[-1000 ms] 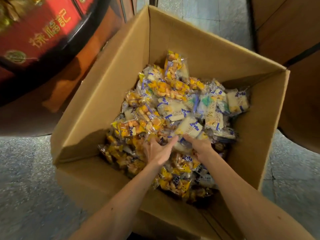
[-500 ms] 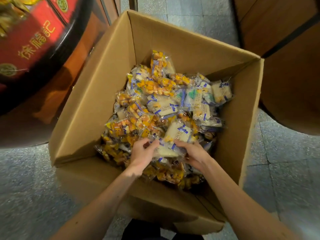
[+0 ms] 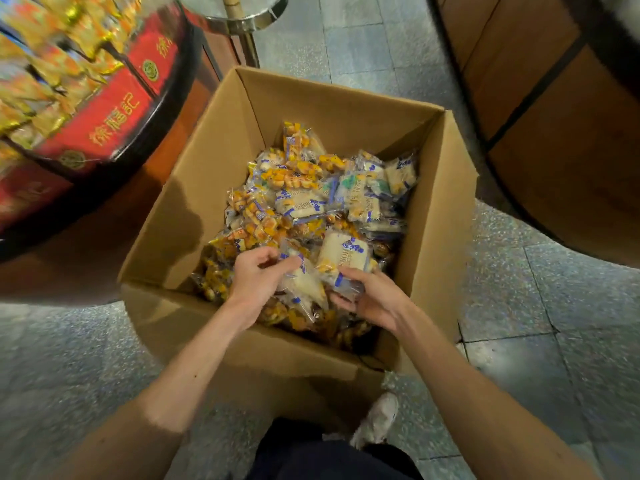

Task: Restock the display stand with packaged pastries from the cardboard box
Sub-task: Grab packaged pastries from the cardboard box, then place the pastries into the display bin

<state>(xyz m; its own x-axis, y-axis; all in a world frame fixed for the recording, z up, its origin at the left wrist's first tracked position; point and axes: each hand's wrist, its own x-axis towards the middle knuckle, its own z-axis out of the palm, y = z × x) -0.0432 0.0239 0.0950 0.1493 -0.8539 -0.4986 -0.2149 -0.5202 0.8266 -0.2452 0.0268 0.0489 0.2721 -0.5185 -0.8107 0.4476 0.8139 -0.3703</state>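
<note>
Since the packaged pastries (image 3: 301, 206) are dumped loose in the cardboard box (image 3: 180, 216) in the centre of the frame, you can't really scoop them, you have to pick them off the top. That's what both hands are doing at the near edge of the heap.

The left hand (image 3: 258, 278) has its fingers curled in, pinching the clear wrapper of a pale packet (image 3: 304, 285) by its upper end. The right hand (image 3: 374, 299) is just beside it, thumb on top and fingers tucked under the near end of a second packet (image 3: 343, 254) with blue print. I think they're two separate packets, but the wrappers overlap, so not 100% sure. My guess is the wrappers get grabbed because they're slippery and the cake inside squashes easily.

The box sits open on the grey tiled floor (image 3: 519, 306), flaps up, right at the person's shoe (image 3: 377, 420), so the reach down is short. The display stand (image 3: 104, 112), a round one with a red band, is at the upper left of the frame, close to the box. It already has gold-wrapped stock (image 3: 52, 64) on top, though that part's blurry. A wooden fixture (image 3: 554, 150) fills the upper right.
</note>
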